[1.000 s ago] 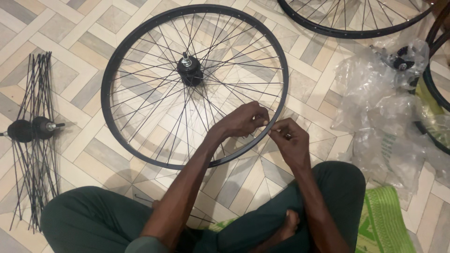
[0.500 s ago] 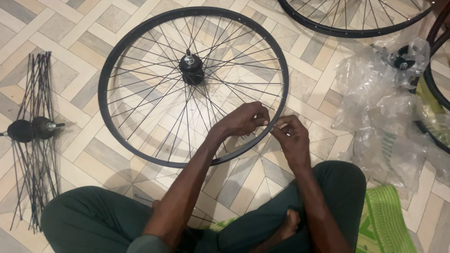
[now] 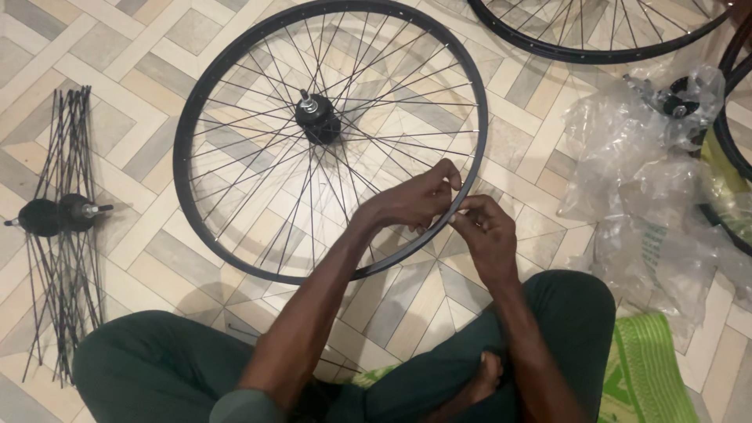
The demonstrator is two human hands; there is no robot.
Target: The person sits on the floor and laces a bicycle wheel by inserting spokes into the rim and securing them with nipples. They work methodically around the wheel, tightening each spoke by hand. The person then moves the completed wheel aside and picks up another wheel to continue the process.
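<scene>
A black bicycle wheel rim (image 3: 205, 102) with thin spokes and a black hub (image 3: 317, 124) lies flat on the tiled floor in front of me. My left hand (image 3: 411, 200) reaches over the rim's near right edge, its fingers pinched on a spoke end at the rim. My right hand (image 3: 486, 235) is just outside the rim, its fingertips pressed to the same spot. I sit cross-legged in dark green trousers (image 3: 149, 368).
A hub with a bundle of loose spokes (image 3: 59, 215) lies at the left. Crumpled clear plastic wrap (image 3: 650, 188) is on the right, with another hub (image 3: 674, 98) on it. A second wheel (image 3: 595, 31) is at the top, a green mat (image 3: 650, 368) at the lower right.
Both hands have stayed at the same spot on the rim with small finger movements. The view has shifted slightly, so the wheel sits a little lower in the frame.
</scene>
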